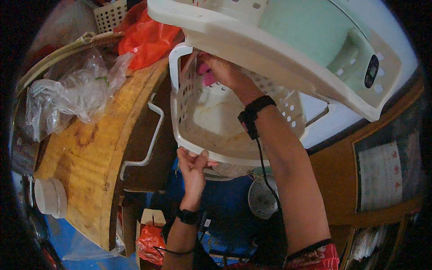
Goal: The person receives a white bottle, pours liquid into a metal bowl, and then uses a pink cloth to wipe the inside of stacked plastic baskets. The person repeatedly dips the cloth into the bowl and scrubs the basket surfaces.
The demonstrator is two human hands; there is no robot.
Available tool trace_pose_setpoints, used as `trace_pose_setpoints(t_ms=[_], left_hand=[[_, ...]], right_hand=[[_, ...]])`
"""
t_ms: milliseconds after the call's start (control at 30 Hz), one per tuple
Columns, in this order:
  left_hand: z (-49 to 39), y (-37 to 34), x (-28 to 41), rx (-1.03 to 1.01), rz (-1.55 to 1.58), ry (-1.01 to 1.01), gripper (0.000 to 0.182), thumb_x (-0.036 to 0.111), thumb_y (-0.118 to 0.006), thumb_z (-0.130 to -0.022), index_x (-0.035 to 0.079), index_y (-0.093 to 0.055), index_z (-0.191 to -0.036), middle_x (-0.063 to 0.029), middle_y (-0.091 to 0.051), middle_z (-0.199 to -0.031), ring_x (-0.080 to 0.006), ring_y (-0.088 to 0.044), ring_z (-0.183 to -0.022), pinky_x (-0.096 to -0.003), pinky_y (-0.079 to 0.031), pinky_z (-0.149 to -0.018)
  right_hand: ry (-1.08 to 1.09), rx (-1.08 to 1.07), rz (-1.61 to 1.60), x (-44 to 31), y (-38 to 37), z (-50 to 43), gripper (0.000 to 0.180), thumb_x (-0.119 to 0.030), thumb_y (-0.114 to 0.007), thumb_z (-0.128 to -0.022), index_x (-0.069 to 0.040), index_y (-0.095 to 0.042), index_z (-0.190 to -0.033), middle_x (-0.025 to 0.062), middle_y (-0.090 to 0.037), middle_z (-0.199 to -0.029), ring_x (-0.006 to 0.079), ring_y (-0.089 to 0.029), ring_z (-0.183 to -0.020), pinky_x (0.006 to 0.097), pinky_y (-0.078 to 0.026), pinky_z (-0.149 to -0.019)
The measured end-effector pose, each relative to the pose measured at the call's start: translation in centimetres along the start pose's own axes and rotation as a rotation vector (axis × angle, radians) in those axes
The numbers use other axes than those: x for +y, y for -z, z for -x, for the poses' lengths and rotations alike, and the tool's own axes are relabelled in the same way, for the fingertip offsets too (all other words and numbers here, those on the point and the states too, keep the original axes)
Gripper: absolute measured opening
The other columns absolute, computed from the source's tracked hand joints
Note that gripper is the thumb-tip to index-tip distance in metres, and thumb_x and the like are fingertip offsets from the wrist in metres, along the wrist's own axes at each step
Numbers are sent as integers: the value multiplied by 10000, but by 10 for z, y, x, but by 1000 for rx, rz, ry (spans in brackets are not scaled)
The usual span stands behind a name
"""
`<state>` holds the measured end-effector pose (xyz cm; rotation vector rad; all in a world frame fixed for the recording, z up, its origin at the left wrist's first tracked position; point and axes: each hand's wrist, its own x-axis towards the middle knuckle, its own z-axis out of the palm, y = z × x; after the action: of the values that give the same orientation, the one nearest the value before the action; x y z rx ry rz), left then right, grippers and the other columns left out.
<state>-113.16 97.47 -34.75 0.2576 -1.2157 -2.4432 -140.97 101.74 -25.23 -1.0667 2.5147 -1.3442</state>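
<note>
A cream plastic basket point(219, 109) with perforated walls stands before me, its floor stained. My left hand point(194, 163) grips its near rim, thumb on top and fingers curled beneath. My right hand point(219, 69) reaches inside at the far left corner, beside a pink object point(207, 76); the fingertips are partly hidden, so whether they hold it is unclear. Above it, a second cream basket point(243, 38) overhangs the lower one and contains a pale green container point(303, 30). Both wrists wear black bands with cables.
To the left, a wooden table point(98, 148) bears clear plastic bags point(81, 91), a red plastic bag point(148, 37) and a white round container point(50, 197). A metal strainer point(263, 195) lies below the basket. A cardboard box point(152, 216) holds a red bag. At right stands a wooden cabinet point(330, 185).
</note>
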Motion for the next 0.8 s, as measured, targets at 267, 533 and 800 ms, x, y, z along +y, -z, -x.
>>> trace_pose_setpoints(t_ms=[267,533,800], left_hand=[[0,-2,-1,22,-2,-34,370,33,-579,-845,49,-353,-1138,-105,-563,-1015,-215,-625,-783,-316,-568,-578],[-2,0,-1,13,-8,-23,368,8,-554,-859,30,-330,-1151,-134,-537,-1115,-195,-598,-861,-288,-575,-577],[-2,-1,-4,22,34,-47,364,-6,-550,-849,41,-341,-1143,-118,-540,-1083,-200,-600,-822,-301,-569,-575]], right_hand=[[512,284,926,51,-25,7,242,-165,-521,-810,-51,-569,-1019,125,-530,-1088,318,-493,-1038,426,-416,-888],[599,3,1232,64,-1,50,241,-148,-583,-688,-73,-651,-907,72,-547,-961,262,-504,-980,380,-437,-860],[-182,-93,897,81,19,90,187,-205,-550,-801,-54,-661,-814,124,-604,-1010,262,-568,-899,358,-442,-853]])
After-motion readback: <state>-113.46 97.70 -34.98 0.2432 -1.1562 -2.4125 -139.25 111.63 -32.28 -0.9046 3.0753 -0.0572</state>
